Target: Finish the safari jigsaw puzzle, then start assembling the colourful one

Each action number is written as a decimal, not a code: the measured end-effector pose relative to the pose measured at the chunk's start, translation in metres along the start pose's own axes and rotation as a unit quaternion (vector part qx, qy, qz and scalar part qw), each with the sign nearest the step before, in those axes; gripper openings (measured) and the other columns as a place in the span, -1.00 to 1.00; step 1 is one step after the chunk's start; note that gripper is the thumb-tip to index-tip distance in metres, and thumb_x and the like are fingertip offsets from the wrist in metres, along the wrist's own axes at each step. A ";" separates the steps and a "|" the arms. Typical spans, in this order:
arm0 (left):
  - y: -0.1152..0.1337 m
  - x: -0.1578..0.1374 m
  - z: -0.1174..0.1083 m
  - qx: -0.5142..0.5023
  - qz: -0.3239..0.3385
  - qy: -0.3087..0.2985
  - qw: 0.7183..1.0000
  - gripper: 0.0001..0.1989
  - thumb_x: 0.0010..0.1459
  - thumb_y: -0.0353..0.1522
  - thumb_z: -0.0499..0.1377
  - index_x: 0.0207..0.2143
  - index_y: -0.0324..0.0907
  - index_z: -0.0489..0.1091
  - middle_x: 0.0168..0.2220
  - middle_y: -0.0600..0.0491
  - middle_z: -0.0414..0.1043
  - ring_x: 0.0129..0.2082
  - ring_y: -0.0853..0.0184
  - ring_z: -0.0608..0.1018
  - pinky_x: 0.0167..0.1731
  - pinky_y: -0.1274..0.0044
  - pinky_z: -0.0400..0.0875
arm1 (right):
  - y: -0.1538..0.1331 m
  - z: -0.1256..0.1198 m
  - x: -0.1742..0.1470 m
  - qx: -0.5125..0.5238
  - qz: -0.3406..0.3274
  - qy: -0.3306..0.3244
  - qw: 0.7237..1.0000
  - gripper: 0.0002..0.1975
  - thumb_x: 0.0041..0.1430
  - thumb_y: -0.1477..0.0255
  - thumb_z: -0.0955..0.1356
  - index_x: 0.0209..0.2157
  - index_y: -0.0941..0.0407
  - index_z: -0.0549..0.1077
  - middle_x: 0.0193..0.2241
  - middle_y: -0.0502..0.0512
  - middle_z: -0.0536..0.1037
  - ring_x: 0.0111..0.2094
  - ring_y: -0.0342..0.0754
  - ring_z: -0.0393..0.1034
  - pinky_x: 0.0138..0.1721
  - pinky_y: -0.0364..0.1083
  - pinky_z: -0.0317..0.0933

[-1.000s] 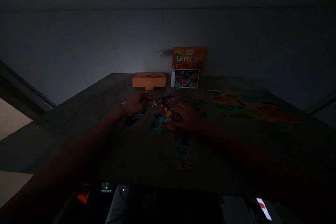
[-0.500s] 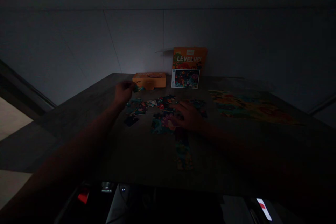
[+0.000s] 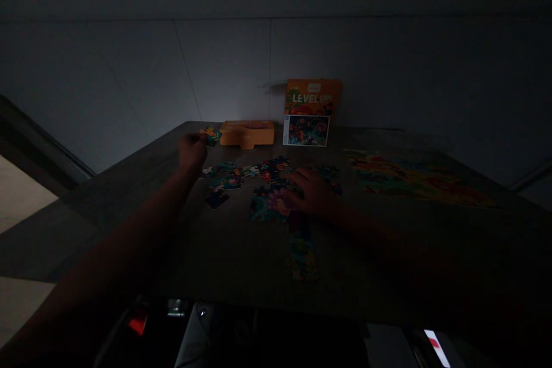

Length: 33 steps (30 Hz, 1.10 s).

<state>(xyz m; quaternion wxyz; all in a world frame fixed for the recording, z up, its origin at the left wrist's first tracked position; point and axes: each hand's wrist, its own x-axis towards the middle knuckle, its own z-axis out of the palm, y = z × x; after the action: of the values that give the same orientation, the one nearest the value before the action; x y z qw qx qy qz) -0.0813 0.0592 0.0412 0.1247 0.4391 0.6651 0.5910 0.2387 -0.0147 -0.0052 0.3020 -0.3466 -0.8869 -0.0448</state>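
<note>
My left hand [image 3: 192,152] is raised at the left of the table, its fingers pinched on a puzzle piece [image 3: 211,136] with green and yellow print. Below it lie loose puzzle pieces [image 3: 226,175] in a scattered group, and one dark piece [image 3: 216,199] sits apart from them. My right hand [image 3: 311,190] rests palm down, fingers stretched out, over the right part of a joined puzzle section [image 3: 264,204] with a pink figure. From that section a joined strip [image 3: 303,253] runs toward me. The dim light hides fine detail.
An orange box [image 3: 247,133] lies at the back edge. Beside it an orange "LEVEL UP!" box [image 3: 314,96] stands upright, with a picture card [image 3: 306,130] leaning on its front. At right lies an assembled colourful puzzle [image 3: 418,178] on the dark table [image 3: 207,253].
My left hand has moved left and slightly back with the puzzle piece, whose printed face now shows more clearly. My right hand has stayed over the joined section.
</note>
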 end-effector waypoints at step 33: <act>-0.011 -0.072 0.043 0.289 0.427 -0.448 0.730 -0.54 0.28 -0.07 0.00 0.20 0.14 0.25 0.32 0.05 0.09 0.27 -0.04 0.15 0.14 0.08 0.12 | 0.013 0.003 0.002 -0.107 0.249 -0.091 0.958 -0.57 0.23 0.19 0.25 0.08 -0.03 0.43 0.12 0.17 0.35 0.10 0.23 0.15 0.03 0.17 0.06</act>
<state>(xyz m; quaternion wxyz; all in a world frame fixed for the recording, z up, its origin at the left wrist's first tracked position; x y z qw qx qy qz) -0.0150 0.0368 -0.0054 0.0093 0.9057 0.4129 0.0953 0.2449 -0.0027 -0.0086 0.1830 -0.5893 -0.7863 -0.0314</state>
